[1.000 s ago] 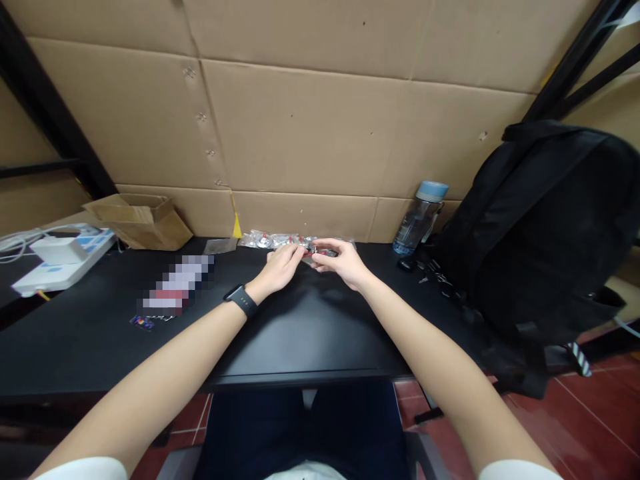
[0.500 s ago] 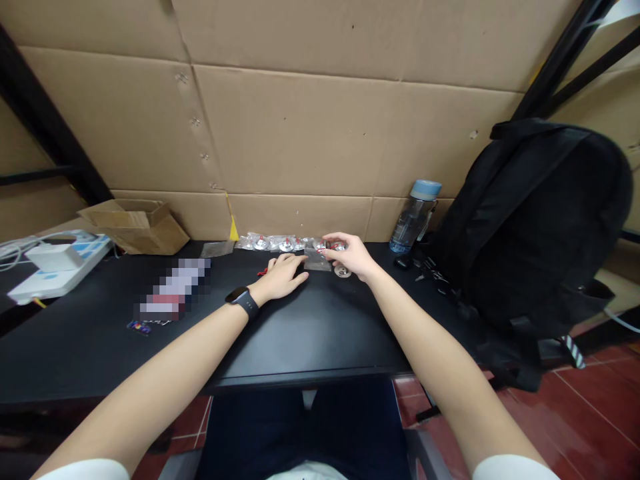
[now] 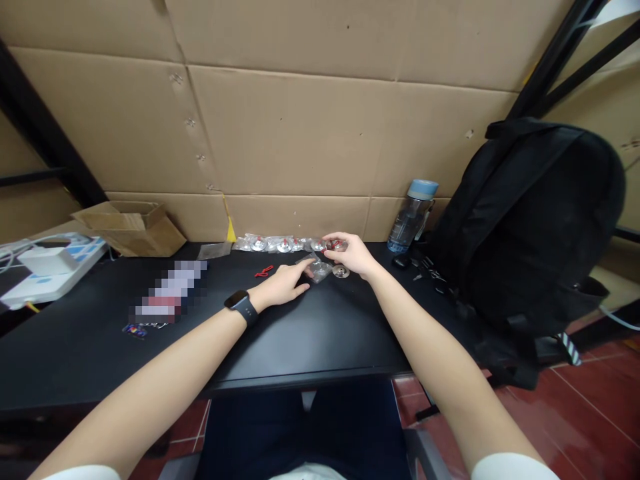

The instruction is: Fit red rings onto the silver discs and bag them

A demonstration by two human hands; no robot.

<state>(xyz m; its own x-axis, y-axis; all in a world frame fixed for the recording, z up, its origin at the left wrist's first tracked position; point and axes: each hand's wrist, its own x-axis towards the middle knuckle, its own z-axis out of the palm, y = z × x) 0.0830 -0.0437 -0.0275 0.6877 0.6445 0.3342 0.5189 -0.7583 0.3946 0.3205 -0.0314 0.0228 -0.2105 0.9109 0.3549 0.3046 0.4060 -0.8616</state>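
Note:
My left hand (image 3: 281, 285), with a dark watch (image 3: 241, 307) on the wrist, has its fingers at the left edge of a crumpled clear plastic bag (image 3: 321, 270). Its thumb points away from the bag, and some fingertips show through the plastic. My right hand (image 3: 356, 257) is curled, with a bit of red cord (image 3: 326, 251) at the fingertips; its grip is partly hidden. Just below this hand a round metal disc (image 3: 341, 271) lies on the table. Left of my left hand lies a loose red cord (image 3: 264, 271).
Several bagged metal discs (image 3: 284, 245) line the back of the table (image 3: 320, 333). A flat clear bag (image 3: 215, 251), cardboard box (image 3: 135, 227) and power strip (image 3: 60, 270) are at the left. At the right are a water bottle (image 3: 411, 217), keys (image 3: 427, 267) and a black backpack (image 3: 540, 247).
My left hand has drawn slightly nearer, uncovering the loose red cord. The clear bag has shifted nearer, turned and crumpled. My right hand is almost in the same place.

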